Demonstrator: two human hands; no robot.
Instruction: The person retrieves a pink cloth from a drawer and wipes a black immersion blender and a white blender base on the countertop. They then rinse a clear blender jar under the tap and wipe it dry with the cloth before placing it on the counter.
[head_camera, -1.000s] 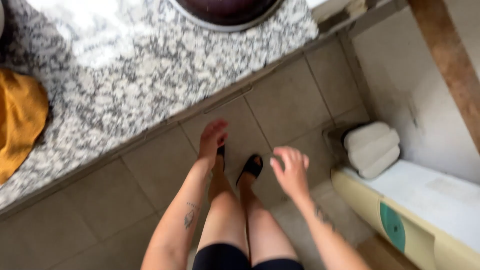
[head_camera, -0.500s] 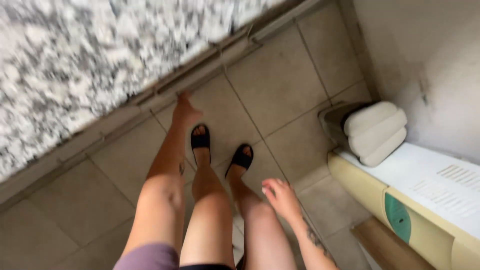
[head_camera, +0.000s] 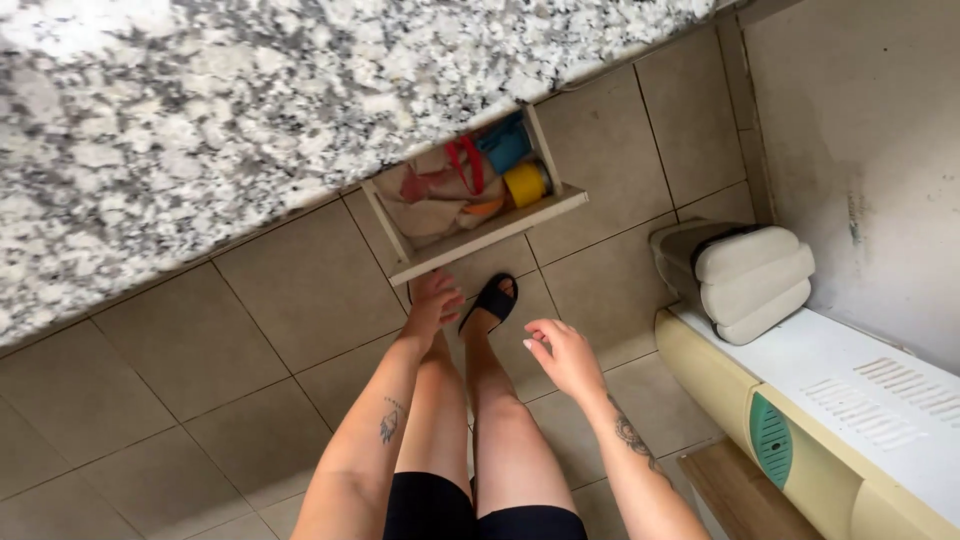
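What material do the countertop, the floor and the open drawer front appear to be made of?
The speckled grey and white countertop looks like polished granite, judging by its mottled grain. The beige floor seems to be matte ceramic tile, given its straight grout lines. The pale drawer front by the left hand looks like painted wood or laminate; which is unclear.

Person, seen from above: two bare forearms, no sleeves. Left hand (head_camera: 432, 305) bare, no rings or watch discernible; a small dark tattoo on the left forearm (head_camera: 390, 424). Right hand (head_camera: 566, 357) bare; a dark, rounded ornamental tattoo on the right forearm (head_camera: 632, 434). Short black shorts (head_camera: 480, 510), legs bare below. One black open-toed slide sandal (head_camera: 489, 301) visible.
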